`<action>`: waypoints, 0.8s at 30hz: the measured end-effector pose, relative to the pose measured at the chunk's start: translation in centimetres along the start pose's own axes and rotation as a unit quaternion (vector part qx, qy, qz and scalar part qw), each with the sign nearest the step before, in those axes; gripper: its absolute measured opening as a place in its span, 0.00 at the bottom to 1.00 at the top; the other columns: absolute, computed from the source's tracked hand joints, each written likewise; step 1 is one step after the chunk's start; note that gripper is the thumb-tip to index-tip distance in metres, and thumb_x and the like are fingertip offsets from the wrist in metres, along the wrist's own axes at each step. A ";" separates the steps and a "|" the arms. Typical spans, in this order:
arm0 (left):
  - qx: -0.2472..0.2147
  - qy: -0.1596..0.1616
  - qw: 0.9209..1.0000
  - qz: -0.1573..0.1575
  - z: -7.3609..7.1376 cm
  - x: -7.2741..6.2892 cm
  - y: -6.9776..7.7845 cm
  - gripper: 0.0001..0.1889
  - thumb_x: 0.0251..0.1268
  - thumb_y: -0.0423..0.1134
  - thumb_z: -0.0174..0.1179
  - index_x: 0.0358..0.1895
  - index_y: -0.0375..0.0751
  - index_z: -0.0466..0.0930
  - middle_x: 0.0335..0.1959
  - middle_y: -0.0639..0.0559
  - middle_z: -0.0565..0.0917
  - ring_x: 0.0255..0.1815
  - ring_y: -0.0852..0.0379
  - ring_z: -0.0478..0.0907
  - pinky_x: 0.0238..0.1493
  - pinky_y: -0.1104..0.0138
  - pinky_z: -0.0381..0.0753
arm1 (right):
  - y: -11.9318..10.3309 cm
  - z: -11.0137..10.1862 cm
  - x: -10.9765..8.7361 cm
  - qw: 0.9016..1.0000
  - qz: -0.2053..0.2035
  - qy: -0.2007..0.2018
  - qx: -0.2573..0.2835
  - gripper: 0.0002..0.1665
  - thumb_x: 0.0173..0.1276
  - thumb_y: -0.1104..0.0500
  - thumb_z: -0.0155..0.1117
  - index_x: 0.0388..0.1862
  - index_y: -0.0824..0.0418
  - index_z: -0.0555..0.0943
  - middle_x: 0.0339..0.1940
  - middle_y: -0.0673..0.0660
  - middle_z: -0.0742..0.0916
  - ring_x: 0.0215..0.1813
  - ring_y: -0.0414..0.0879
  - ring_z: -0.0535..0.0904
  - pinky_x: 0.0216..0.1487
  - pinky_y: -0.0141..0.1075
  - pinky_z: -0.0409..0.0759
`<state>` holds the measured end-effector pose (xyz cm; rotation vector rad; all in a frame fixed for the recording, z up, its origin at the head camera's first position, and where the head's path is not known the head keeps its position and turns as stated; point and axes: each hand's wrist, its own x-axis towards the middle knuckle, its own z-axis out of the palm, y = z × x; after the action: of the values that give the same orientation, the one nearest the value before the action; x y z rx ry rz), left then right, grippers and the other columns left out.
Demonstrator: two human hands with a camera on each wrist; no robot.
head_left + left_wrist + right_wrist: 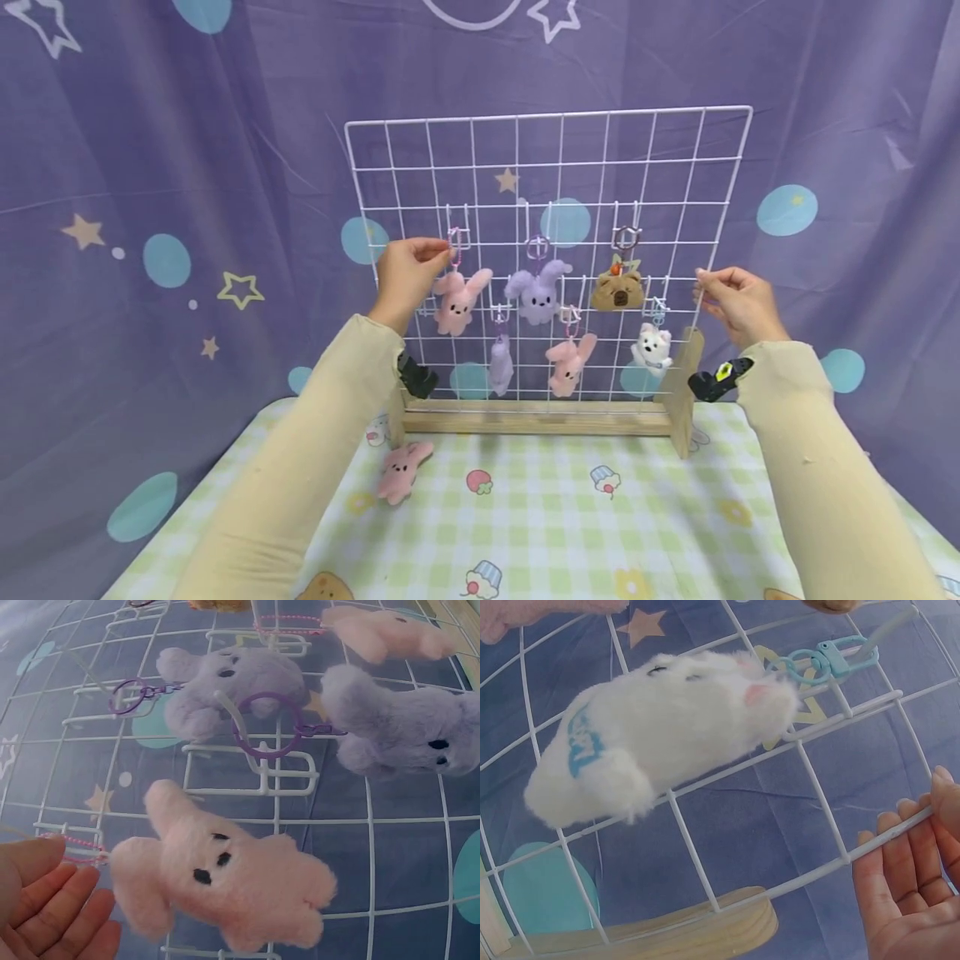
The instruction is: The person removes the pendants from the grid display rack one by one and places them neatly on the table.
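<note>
My left hand (408,271) is at the upper left of a white wire grid (547,115). Its thumb and fingertips pinch the pink bead chain (86,859) of a floppy-eared pink rabbit plush (459,302), which hangs from a hook. On the other side, my right hand (742,300) grips the grid's right edge wire (810,877) between thumb and fingers. Nearest to it hangs a white dog plush (654,348) on a light blue clasp (840,663). Above that dangles a brown bear-faced plush (618,293).
More charms hang between the hands: a purple rabbit (538,302), a smaller purple plush (500,367) turned sideways and another pink rabbit (567,369). A wooden stand (536,423) holds the grid upright. One pink rabbit plush (402,473) lies on the checked tablecloth (540,517).
</note>
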<state>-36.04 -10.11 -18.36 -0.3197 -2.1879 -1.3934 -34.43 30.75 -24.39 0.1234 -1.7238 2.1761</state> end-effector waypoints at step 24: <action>-0.044 0.065 0.996 0.038 -0.6 0.1 1.5 0.11 0.62 0.37 0.63 0.42 0.32 0.84 0.38 0.40 0.86 0.30 0.67 0.79 0.30 0.78 0.78 | 0.1 -0.2 0.2 1.000 -0.001 0.001 -0.003 0.09 0.64 0.63 0.64 0.23 0.57 0.79 0.23 0.47 0.84 0.29 0.37 0.79 0.34 0.24 0.81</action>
<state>-35.22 -10.02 -16.97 -0.3295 -1.9939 -1.4298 -34.61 30.97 -24.46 0.1214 -1.7272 2.1684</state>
